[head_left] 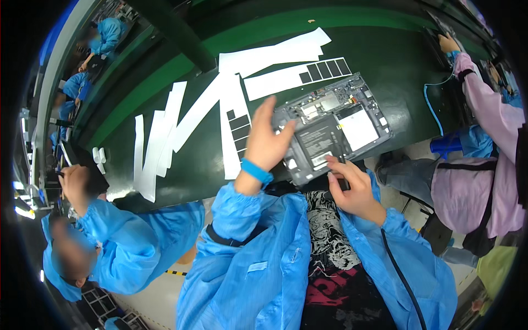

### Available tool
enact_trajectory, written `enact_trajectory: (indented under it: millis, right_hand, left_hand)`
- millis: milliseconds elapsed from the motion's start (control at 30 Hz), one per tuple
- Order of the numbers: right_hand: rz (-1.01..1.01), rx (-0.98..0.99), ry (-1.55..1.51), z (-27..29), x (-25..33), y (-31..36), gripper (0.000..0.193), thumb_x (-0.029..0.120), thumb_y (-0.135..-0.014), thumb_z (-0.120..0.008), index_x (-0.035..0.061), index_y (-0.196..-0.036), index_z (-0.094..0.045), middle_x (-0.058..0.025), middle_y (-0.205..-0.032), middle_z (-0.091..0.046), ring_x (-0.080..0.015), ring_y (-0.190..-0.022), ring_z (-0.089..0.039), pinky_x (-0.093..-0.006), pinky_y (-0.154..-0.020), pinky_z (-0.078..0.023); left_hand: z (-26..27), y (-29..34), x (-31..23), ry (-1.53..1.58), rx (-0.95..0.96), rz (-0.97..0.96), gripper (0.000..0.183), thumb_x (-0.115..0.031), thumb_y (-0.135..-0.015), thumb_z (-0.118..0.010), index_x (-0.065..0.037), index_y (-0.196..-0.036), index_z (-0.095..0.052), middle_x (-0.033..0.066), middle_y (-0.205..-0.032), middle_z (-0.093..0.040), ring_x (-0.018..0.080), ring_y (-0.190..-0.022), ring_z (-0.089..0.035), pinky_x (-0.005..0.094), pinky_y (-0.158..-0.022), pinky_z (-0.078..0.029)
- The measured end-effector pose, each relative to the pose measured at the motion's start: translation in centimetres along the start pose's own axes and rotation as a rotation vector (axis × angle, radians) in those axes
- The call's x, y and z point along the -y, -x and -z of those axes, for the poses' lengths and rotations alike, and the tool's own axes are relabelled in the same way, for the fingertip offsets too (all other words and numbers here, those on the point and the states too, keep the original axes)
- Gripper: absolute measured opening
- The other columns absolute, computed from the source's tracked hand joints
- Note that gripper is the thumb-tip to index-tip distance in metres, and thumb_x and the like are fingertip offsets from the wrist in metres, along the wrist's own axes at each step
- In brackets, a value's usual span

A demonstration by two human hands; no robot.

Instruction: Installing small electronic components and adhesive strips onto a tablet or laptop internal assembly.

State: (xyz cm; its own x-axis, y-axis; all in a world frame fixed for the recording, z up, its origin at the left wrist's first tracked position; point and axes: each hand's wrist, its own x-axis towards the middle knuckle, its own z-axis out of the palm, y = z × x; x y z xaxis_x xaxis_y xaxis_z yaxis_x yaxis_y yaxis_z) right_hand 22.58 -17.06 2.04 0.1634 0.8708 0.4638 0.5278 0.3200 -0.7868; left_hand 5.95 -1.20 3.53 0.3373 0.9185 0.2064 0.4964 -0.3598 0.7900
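Observation:
An opened laptop base (377,104) lies tilted on the bench in front of me, its insides bare. Its circuit board (324,103) runs along the far side. Nearer me are a black battery (316,141) and a white rectangular panel (359,130). My left hand (267,137), with a blue wrist strap (256,172), is at the base's left edge, fingers apart and holding nothing. Over the near edge, beside the battery, my right hand (355,190) has its thumb and fingers curled close together. Whatever is between them is too small to make out.
White strips (159,148) lie across the dark green bench (203,165), left of and behind the laptop. One strip (275,81) carries black rectangular pieces (327,69). A co-worker in blue (132,242) sits at left; another in pink (484,93) works at right, near a coiled blue cord (432,107).

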Motion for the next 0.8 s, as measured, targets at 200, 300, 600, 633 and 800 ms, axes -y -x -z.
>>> enact_trajectory:
  millis: [200,300,600,633,800]
  right_hand:
    - [0.110,-0.213,0.496,4.9,-3.5,-5.1,0.026,0.003,-0.078,-0.066,0.0024,-0.104,-0.065,-0.0145,-0.097,-0.068,-0.0288,-0.089,-0.065,-0.0356,-0.083,-0.049]
    - [-0.297,-0.300,0.221,5.1,-6.0,-7.0,0.025,0.012,-0.090,-0.059,0.0019,-0.113,-0.060,-0.0154,-0.110,-0.067,-0.0265,-0.103,-0.064,-0.0338,-0.090,-0.047]
    - [-0.192,-0.309,0.218,5.9,-4.6,-10.3,0.026,0.018,-0.097,-0.053,-0.0016,-0.108,-0.066,-0.0118,-0.102,-0.070,-0.0147,-0.087,-0.062,-0.0307,-0.088,-0.046]
    - [-0.193,-0.308,0.220,5.4,-4.0,-11.5,0.026,0.018,-0.097,-0.053,-0.0016,-0.108,-0.066,-0.0118,-0.102,-0.070,-0.0147,-0.087,-0.062,-0.0307,-0.088,-0.046]
    - [0.221,0.101,0.113,-2.3,0.6,-18.2,0.033,0.025,-0.100,-0.049,-0.0022,-0.097,-0.067,-0.0095,-0.091,-0.069,-0.0149,-0.077,-0.062,-0.0282,-0.076,-0.049]
  left_hand:
    - [3.3,8.3,-0.1,0.429,0.157,0.363,0.070,-0.009,-0.090,-0.063,0.002,-0.147,-0.023,0.0234,-0.145,-0.038,0.0320,-0.134,-0.040,0.0407,-0.105,-0.040]
    - [1.1,8.8,-1.5,0.554,0.197,0.289,0.082,-0.007,-0.088,-0.064,0.003,-0.149,-0.011,0.0252,-0.150,-0.026,0.0326,-0.140,-0.030,0.0427,-0.109,-0.034]
    - [6.7,4.8,1.1,0.193,0.145,0.214,0.038,-0.013,-0.087,-0.065,0.002,-0.121,-0.059,0.0194,-0.119,-0.062,0.0262,-0.104,-0.063,0.0357,-0.081,-0.054]
    - [7.9,3.8,1.5,0.061,0.073,0.128,0.038,-0.014,-0.087,-0.065,0.002,-0.120,-0.060,0.0195,-0.120,-0.061,0.0301,-0.102,-0.064,0.0368,-0.081,-0.053]
    - [6.2,2.3,8.0,-0.414,-0.154,-0.104,0.052,-0.024,-0.086,-0.066,0.003,-0.128,-0.054,0.0206,-0.135,-0.051,0.0392,-0.125,-0.048,0.0426,-0.103,-0.040]
